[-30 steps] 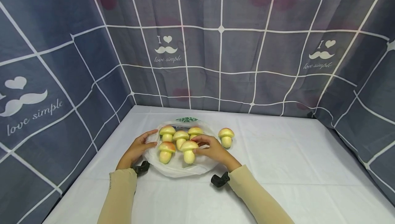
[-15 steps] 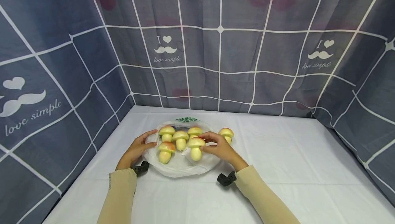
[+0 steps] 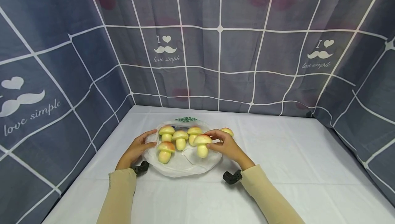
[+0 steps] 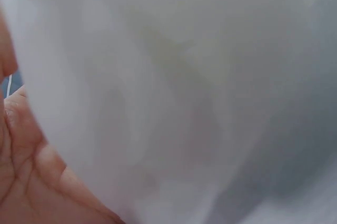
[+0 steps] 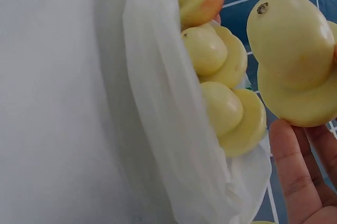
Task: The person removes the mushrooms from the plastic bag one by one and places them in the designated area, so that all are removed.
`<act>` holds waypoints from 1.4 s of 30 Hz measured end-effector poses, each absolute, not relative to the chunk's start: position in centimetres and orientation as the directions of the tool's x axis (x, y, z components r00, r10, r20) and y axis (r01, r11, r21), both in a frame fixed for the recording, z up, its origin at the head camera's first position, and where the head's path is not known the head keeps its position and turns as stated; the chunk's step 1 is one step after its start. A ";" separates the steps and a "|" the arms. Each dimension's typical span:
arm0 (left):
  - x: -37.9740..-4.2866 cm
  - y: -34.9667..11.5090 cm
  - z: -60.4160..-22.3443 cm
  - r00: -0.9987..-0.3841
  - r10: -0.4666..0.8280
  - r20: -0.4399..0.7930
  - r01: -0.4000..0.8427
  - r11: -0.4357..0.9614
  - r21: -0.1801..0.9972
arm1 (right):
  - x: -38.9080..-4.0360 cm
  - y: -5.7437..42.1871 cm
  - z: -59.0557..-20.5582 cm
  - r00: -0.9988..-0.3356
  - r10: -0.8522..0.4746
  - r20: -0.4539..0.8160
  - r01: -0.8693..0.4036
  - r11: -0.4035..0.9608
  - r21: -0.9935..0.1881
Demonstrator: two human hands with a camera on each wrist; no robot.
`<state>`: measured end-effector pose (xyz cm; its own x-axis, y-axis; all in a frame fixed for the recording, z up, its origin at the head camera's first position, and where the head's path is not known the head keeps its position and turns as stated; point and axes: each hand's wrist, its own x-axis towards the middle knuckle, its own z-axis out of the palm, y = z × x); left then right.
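Observation:
A white translucent plastic bag (image 3: 174, 169) lies on the table, its mouth spread open. Several toy mushrooms (image 3: 180, 144) with yellow stems and yellow-red caps sit in it. My right hand (image 3: 227, 146) pinches one mushroom (image 3: 202, 151) by its cap over the bag's right part; its round stem end (image 5: 289, 29) shows large in the right wrist view. My left hand (image 3: 138, 150) rests against the bag's left side, thumb and fingers apart. In the left wrist view the plastic (image 4: 158, 119) covers most of the picture beside my palm (image 4: 31, 171).
Behind my right hand, another toy mushroom (image 3: 227, 131) stands on the table outside the bag, mostly hidden. White cloth covers the table (image 3: 293, 155). Dark grid-patterned curtains (image 3: 240, 56) enclose the back and both sides.
My right hand has carried the gripped mushroom right and slightly away from me, off the bag's front middle. It now hides most of the outer mushroom. My left hand stays in place.

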<state>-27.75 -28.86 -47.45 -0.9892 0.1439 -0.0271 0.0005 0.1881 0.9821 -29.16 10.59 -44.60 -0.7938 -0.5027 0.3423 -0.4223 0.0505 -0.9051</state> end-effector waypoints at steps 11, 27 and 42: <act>-27.7 -28.8 -47.4 -0.990 0.142 -0.023 0.006 0.197 0.980 | -29.3 12.1 -44.1 -0.821 -0.465 0.332 -0.402 0.057 -0.914; -27.9 -28.9 -47.5 -0.990 0.136 -0.027 0.001 0.206 0.979 | -29.7 14.6 -42.9 -0.839 -0.428 0.334 -0.409 0.092 -0.908; -27.7 -28.9 -47.3 -0.989 0.148 -0.027 0.003 0.197 0.980 | -30.5 17.0 -43.0 -0.865 -0.353 0.358 -0.412 0.090 -0.907</act>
